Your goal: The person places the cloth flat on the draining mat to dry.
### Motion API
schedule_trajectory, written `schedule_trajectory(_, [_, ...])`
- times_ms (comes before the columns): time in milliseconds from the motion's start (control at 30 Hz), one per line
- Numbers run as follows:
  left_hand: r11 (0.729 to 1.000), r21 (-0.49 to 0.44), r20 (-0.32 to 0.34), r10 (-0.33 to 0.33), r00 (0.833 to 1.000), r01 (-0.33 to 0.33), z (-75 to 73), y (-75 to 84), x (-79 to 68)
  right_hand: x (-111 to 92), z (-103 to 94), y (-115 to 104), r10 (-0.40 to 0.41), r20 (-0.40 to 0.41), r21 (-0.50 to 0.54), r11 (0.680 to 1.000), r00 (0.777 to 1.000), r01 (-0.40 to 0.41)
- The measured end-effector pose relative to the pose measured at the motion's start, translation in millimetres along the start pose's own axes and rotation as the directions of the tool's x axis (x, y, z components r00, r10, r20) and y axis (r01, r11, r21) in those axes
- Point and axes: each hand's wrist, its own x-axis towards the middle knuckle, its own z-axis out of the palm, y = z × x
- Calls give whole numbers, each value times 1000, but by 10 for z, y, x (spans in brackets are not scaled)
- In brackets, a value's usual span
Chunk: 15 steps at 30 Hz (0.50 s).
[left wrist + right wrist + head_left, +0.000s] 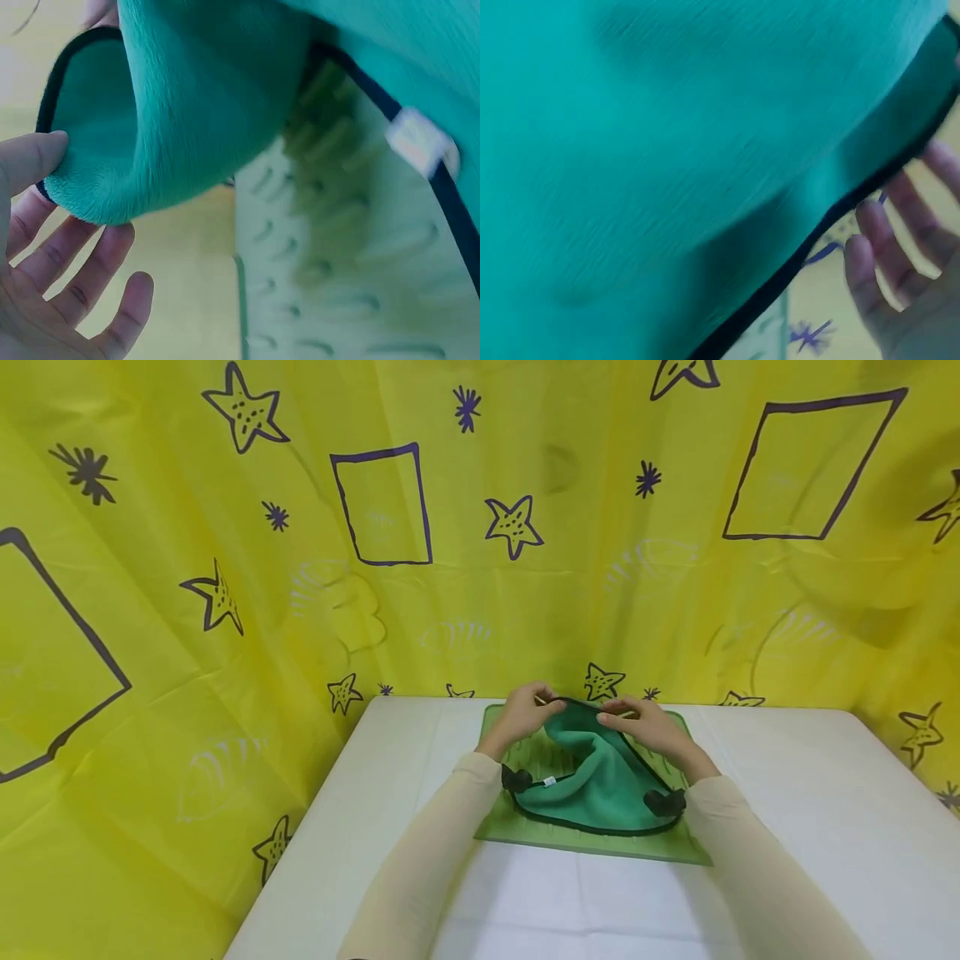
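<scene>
On 1 mat (497,824), 1 cloth (611,797).

Soft shadows fall at six o'clock on the brightly lit, smooth white tabletop (577,902). At three o'clock, left wrist view, the small white fabric tag (421,144) smears; the dark-edged green fleece cloth (630,187) looks soft at nine, right wrist view.

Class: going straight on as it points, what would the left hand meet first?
The green cloth, held in the left hand; beyond it, probably the yellow curtain, though depth is unclear.
</scene>
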Motion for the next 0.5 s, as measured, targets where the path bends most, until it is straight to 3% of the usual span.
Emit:
schedule_trajectory(167, [1000,4,41,29,999,-29,107,145,50,35,-12,-150,-88,-75,-15,996,993,87])
schedule_trajectory(367, [994,66,186,78,979,-92,160,107,40,-73,-185,-195,-3,-158,36,999,987,9])
schedule_trajectory(500, [998,44,258,38,965,-51,146,-37,-17,-169,-356,-141,54,-208,92,995,977,-36])
